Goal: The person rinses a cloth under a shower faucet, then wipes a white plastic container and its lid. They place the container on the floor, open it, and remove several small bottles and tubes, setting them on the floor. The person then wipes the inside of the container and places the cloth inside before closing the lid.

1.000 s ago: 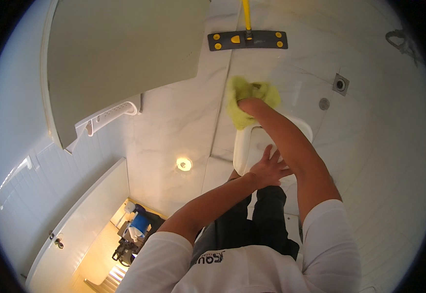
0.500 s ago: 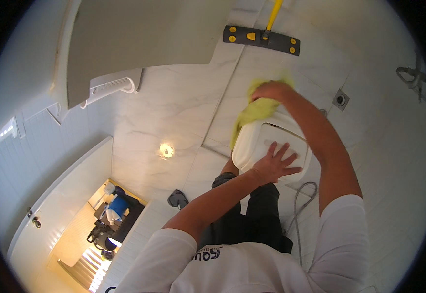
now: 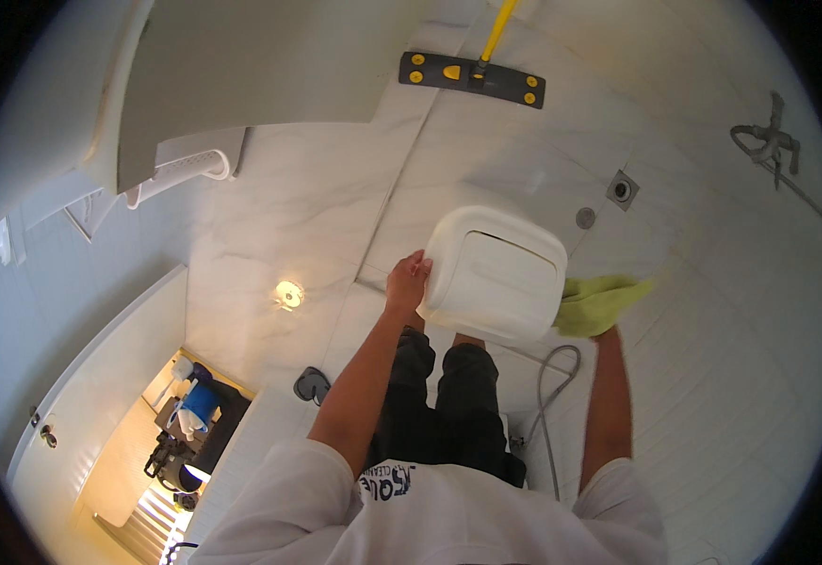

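Note:
A white plastic bin (image 3: 505, 282), squarish with rounded corners and a flap panel in its top, is in front of my legs. My left hand (image 3: 407, 282) is closed on its left edge, fingers bent against the side. At the bin's right side, a yellow-green cloth (image 3: 604, 301) hangs out to the right from my right hand (image 3: 605, 335). That hand is mostly covered by the cloth, which touches the bin's right wall.
A flat mop (image 3: 472, 80) with a yellow pole lies ahead on the marble-look floor. Floor drains (image 3: 622, 190) and a wall tap (image 3: 771, 141) are to the right. A grey hose (image 3: 547, 405) loops near my legs; a dark slipper (image 3: 312, 385) lies left. An open door (image 3: 100, 377) stands at far left.
My left hand went from lying spread on the bin's top to gripping its left edge. My right hand brought the cloth from the bin's far side round to its right side.

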The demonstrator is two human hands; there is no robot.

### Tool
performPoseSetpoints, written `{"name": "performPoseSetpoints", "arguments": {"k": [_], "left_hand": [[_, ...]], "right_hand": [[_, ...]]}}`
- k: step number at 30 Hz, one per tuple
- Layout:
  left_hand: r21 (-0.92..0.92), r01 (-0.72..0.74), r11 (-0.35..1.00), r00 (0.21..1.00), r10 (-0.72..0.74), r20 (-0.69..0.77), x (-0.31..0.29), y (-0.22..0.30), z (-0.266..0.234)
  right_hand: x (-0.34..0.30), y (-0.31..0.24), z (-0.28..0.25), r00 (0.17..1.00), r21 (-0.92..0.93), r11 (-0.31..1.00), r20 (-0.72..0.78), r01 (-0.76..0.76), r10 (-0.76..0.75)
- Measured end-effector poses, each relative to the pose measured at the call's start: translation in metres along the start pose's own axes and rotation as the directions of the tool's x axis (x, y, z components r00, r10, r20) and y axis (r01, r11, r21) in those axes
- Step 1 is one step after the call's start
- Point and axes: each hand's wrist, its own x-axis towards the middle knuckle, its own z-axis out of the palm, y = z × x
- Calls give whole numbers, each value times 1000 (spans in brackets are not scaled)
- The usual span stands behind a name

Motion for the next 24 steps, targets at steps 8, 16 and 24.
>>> {"name": "performPoseSetpoints", "arguments": {"k": [8, 16, 24], "left_hand": [[96, -126, 987, 980, 139, -142, -7, 10, -8], [-105, -102, 989, 942, 130, 310, -121, 97, 6], [-387, 63, 920, 571, 285, 770, -185, 156, 21]], "right_hand": [[-33, -38, 101, 871, -519, 833, -302, 190, -386], [-90, -11, 79, 948, 983, 30, -184, 182, 260], [-202, -45, 29, 774, 739, 662, -490, 125, 401]]}}
